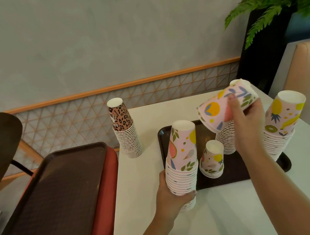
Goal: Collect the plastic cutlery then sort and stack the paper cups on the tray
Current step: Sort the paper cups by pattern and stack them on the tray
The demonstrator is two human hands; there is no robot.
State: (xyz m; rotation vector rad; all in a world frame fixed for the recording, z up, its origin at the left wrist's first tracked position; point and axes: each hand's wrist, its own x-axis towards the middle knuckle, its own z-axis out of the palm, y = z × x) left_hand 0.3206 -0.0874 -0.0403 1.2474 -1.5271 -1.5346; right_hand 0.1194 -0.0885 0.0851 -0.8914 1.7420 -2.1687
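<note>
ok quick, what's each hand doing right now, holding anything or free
Left hand: curled round the lower part of the near fruit-print cup stack.
Right hand: holding a tilted fruit-print cup above the tray.

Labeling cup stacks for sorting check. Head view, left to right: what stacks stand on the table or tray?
Leopard stack → left-hand stack → short stack → far-right stack. The stack behind the right hand is left out, as it overlaps.
</note>
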